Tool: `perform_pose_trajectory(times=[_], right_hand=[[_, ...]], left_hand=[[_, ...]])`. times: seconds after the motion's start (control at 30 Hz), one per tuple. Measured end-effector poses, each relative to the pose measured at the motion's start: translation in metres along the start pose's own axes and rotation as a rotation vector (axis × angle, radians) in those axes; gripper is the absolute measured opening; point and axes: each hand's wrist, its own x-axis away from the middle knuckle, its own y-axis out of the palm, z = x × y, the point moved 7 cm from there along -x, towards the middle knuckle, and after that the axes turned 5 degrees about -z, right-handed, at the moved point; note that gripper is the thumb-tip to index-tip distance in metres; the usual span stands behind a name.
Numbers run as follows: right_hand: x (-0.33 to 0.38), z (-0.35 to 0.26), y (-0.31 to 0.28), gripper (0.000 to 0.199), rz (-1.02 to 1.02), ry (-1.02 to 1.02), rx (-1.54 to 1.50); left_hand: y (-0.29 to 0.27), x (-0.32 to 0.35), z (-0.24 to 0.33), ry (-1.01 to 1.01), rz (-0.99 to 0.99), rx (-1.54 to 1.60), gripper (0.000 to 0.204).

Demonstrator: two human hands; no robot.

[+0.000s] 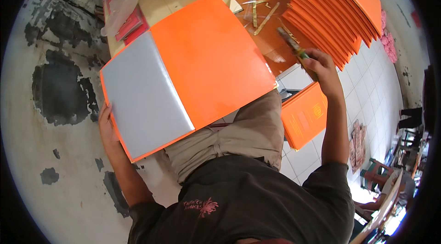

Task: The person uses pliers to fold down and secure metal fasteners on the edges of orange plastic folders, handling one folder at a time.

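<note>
Orange is the colour of the large folded card cover (211,60) you hold open over your lap, its grey inner lining (144,101) turned up on the left half. Your left hand (108,127) pinches the cover's lower left edge, fingers curled under the board and thumb on the rim. The cover's fold runs from its far edge down toward your knee, so its long axis lies slantwise across you, and the orange half reaches toward your right.

Your right hand (321,67) is closed around a thin brush-like tool with a green and dark handle (296,51), raised just beyond the cover's right corner, the tool's tip pointing away toward the low wooden table (271,46). This hand is the nearer one to the orange half; the left one only steadies.

Beyond the tool a fanned stack of orange covers (337,9) rests on the table, and another orange cover with gold print (305,115) lies on the white tiled floor (367,87) beside your right leg
</note>
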Motion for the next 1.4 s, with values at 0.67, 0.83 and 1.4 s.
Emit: perform_pose_trajectory(times=[0.67,0.83,1.4], right_hand=[[0.079,0.013,0.082,0.046,-0.245,0.042,-0.467],[0.083,0.023,0.112,0.050,-0.349,0.025,-0.389],[0.098,0.016,0.123,0.047,-0.474,0.041,-0.298]], left_hand=[[-0.022,-0.021,-0.035,-0.156,-0.010,0.139,0.044],[-0.029,-0.016,-0.025,0.039,0.158,-0.071,0.043],[0.001,-0.028,-0.007,0.023,0.112,-0.020,0.037]])
